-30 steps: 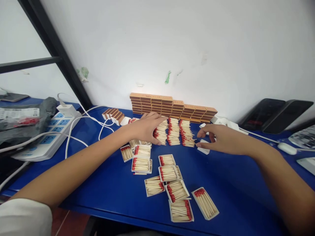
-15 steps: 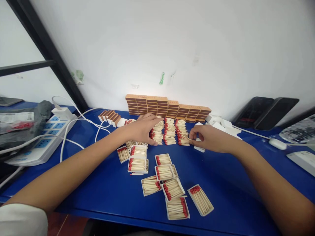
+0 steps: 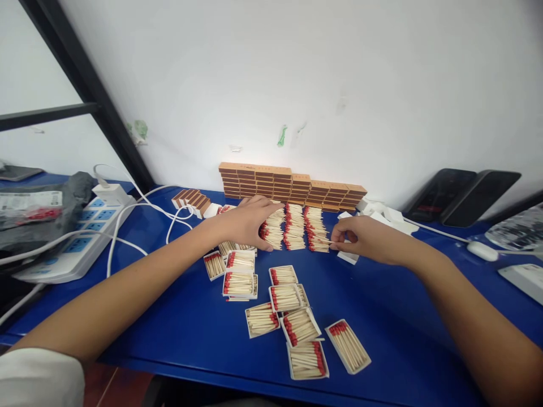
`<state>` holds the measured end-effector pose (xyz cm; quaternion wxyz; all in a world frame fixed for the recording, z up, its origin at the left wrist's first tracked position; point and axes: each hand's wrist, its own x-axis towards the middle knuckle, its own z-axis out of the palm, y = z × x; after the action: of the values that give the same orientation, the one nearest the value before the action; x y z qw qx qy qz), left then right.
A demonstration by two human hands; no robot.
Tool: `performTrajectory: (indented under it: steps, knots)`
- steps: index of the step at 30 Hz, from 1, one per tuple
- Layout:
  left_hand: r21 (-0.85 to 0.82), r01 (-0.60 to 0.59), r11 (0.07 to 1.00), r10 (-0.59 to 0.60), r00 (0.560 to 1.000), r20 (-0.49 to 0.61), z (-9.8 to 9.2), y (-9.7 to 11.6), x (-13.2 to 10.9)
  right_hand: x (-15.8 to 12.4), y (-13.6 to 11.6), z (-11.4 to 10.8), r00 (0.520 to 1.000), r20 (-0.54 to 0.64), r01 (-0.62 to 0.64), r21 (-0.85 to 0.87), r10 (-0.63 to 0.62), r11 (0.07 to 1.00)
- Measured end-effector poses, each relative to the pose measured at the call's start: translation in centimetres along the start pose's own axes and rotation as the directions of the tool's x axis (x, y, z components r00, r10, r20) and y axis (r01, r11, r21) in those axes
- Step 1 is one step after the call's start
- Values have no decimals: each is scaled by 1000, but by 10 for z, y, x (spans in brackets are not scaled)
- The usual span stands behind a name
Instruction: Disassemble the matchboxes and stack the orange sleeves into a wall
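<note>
Three piles of red-tipped matches lie side by side on the blue table: a left pile (image 3: pixel 272 230), a middle pile (image 3: pixel 294 227) and a right pile (image 3: pixel 314 227). My left hand (image 3: pixel 250 222) rests against the left pile's left side, thumb and fingers spread, holding nothing. At the right pile's lower right edge, my right hand (image 3: pixel 350 237) pinches a match (image 3: pixel 326 241) between thumb and finger. Behind the piles stands a stepped wall of stacked matchboxes (image 3: pixel 271 183). Nearer me are several open trays full of matches, among them a separate one (image 3: pixel 348 346) at the right.
White cables and a power strip (image 3: pixel 85 237) are on the left, near a grey plastic bag (image 3: pixel 46 209). White box pieces (image 3: pixel 388 217) lie right of the stack. Two dark phones (image 3: pixel 479 198) lean at the back right, near a white adapter (image 3: pixel 482 250).
My right hand has drawn slightly right from the right pile, the match in its fingers showing more clearly. My left hand keeps its place. The whole view has shifted slightly.
</note>
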<state>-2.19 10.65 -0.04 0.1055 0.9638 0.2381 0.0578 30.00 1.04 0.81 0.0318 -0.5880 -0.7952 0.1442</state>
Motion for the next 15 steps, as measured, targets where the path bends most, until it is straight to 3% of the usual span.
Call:
performTrajectory:
  steps: [9, 15]
  knots:
    - [15, 8, 1000, -8, 1000, 11, -2, 3, 0, 1, 1, 1, 1000, -15, -17, -20, 16, 1000]
    - [10, 7, 1000, -7, 1000, 16, 0, 1, 0, 2, 9, 6, 997, 45, -60, 25, 59, 998]
